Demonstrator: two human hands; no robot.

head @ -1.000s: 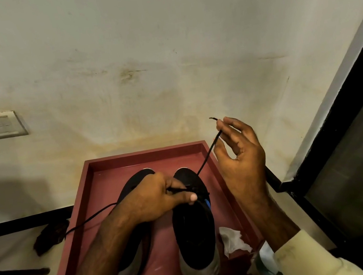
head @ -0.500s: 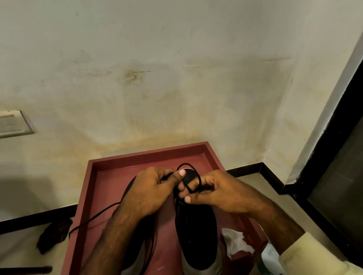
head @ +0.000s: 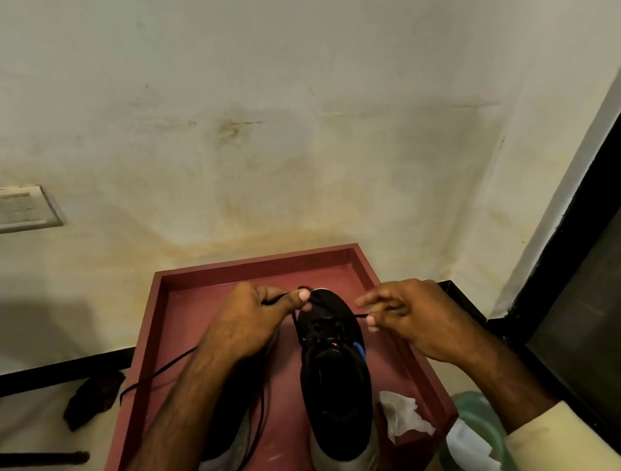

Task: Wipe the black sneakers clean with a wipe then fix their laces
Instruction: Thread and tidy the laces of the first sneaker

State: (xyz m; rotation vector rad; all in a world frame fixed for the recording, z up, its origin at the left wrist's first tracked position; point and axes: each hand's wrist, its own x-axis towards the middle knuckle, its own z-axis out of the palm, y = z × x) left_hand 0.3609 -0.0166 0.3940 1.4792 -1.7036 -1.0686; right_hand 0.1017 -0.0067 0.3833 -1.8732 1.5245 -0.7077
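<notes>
Hiding left sneaker (head: 227, 445) — left hand (head: 246, 325) pinching lace (head: 152, 376).

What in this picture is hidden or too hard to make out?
- Left sneaker, head view: mostly covered by the left hand and forearm.
- Lace on the right sneaker: black on black, so its threading is unclear; its ends vanish into both hands' fingers.
- Green container: cut off by the right sleeve.
</notes>
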